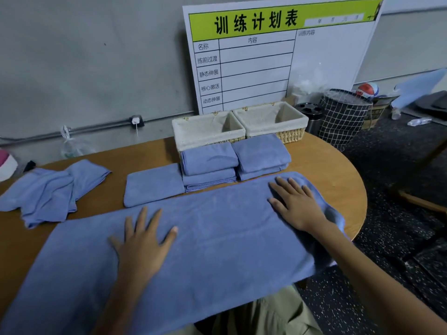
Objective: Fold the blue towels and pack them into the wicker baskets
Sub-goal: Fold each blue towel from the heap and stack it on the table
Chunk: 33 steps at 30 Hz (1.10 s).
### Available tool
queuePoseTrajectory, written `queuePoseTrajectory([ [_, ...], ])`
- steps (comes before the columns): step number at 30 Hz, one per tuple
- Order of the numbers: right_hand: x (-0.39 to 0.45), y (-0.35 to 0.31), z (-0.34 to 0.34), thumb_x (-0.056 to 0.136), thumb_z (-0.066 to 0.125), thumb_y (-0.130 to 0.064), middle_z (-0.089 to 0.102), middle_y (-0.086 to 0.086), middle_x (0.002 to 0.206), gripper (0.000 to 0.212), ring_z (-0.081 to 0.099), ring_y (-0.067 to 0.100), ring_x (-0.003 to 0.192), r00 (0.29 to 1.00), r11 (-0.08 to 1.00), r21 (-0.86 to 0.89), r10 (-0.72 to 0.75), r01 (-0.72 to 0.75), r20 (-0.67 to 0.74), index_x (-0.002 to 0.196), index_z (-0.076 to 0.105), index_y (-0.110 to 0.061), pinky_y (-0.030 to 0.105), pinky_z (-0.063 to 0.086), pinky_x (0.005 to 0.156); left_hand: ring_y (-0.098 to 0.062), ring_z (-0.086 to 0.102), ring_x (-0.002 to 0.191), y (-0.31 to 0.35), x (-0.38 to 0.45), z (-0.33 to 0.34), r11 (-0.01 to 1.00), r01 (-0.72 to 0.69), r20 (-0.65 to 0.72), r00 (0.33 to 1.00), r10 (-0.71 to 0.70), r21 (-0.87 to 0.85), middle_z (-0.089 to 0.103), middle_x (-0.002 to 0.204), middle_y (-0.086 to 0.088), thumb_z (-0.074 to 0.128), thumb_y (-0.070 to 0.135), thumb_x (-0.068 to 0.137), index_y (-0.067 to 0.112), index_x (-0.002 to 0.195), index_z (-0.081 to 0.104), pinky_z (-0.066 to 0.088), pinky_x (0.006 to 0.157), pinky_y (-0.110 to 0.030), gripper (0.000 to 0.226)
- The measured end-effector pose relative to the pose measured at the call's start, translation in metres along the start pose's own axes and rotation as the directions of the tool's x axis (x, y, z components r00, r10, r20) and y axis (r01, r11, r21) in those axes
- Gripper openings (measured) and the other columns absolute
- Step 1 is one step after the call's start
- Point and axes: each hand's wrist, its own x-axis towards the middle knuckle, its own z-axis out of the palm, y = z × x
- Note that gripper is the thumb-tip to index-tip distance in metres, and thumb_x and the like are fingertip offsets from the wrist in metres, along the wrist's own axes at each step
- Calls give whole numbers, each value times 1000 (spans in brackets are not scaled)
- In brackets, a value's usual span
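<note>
A long blue towel point(217, 226) lies folded lengthwise across the front of the wooden table point(324, 163). My left hand point(142, 240) presses flat on its middle with fingers spread. My right hand point(295, 204) lies flat on its right end, fingers straight. Behind it sit a single folded towel point(154, 183) and two stacks of folded towels point(209, 165) point(261, 153). Two wicker baskets with cream liners point(188, 134) point(297, 119) stand at the back, both with nothing inside. A crumpled pile of blue towels point(50, 192) lies at the left.
A white schedule board point(278, 56) leans on the wall behind the baskets. On the floor to the right stand a black checked hamper point(343, 117) and a dark cup holder point(310, 112). The table's rounded edge curves away at the right.
</note>
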Motion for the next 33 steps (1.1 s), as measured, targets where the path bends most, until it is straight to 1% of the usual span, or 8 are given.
queuePoseTrajectory([
  [5, 10, -13, -1, 104, 29, -54, 10, -9, 167, 58, 3, 21, 154, 1000, 1000, 5, -16, 16, 22, 158, 20, -34, 45, 6, 122, -30, -2, 154, -5, -3, -9, 998, 69, 38, 997, -69, 6, 0, 168, 11, 24, 82, 88, 49, 156, 14, 6, 114, -71, 76],
  [9, 5, -10, -2, 88, 9, -75, 12, -11, 166, 79, 4, 18, 154, 998, 999, 22, -44, 43, 43, 157, 20, -38, 45, 7, 122, -32, -5, 154, -12, -9, -10, 997, 76, 63, 995, -76, 2, -3, 169, 10, 22, 83, 87, 48, 157, 11, 4, 113, -73, 79],
  [13, 6, -10, 1, 99, 23, -65, 12, -12, 166, 65, 4, 16, 154, 999, 999, 8, -31, 31, 18, 157, 21, -38, 44, 6, 122, -32, -7, 154, -16, -6, -11, 998, 69, 49, 996, -68, -13, -3, 168, 10, 21, 83, 87, 47, 157, 12, 2, 113, -73, 79],
  [16, 9, -9, 2, 86, 8, -75, 17, -12, 165, 80, 9, 17, 154, 1000, 1000, 2, -31, 31, 5, 156, 25, -38, 45, 11, 121, -32, -5, 154, -12, -2, -12, 999, 51, 63, 997, -51, 2, -1, 169, 9, 23, 82, 89, 47, 156, 14, 3, 112, -73, 76],
  [19, 11, -11, 5, 86, 11, -74, 35, -8, 158, 80, 27, 21, 148, 997, 998, -52, -30, 26, -77, 149, 42, -35, 48, 22, 116, -28, 21, 150, -23, 5, -11, 998, 37, -69, 997, -40, -47, 27, 163, 8, 33, 74, 92, 42, 148, 41, 19, 112, -70, 64],
  [22, 18, -29, 4, 93, 26, -62, 65, -2, 125, 60, 59, 28, 117, 953, 993, -73, -105, 88, -285, 119, 67, -27, 49, 40, 95, -31, 51, 128, -53, 27, -16, 990, 19, -291, 955, -61, -143, 55, 143, 0, 49, 56, 96, 27, 129, 64, 36, 102, -65, 47],
  [25, 28, -55, 8, 95, 34, -51, 66, -2, 109, 46, 62, 30, 97, 927, 978, -10, -199, 207, -318, 107, 68, -24, 43, 44, 80, -32, 53, 126, -83, 50, -18, 992, 41, -303, 950, -76, -122, 58, 139, -4, 59, 38, 97, 20, 129, 64, 38, 102, -62, 38],
  [33, 43, -90, 16, 92, 39, -38, 64, 3, 95, 38, 61, 34, 83, 893, 944, -90, -330, 318, -306, 99, 71, -18, 40, 47, 68, -28, 59, 111, -106, 65, -24, 999, -43, -299, 953, 39, -7, 62, 119, 2, 66, 36, 91, 23, 117, 70, 32, 103, -63, 28],
])
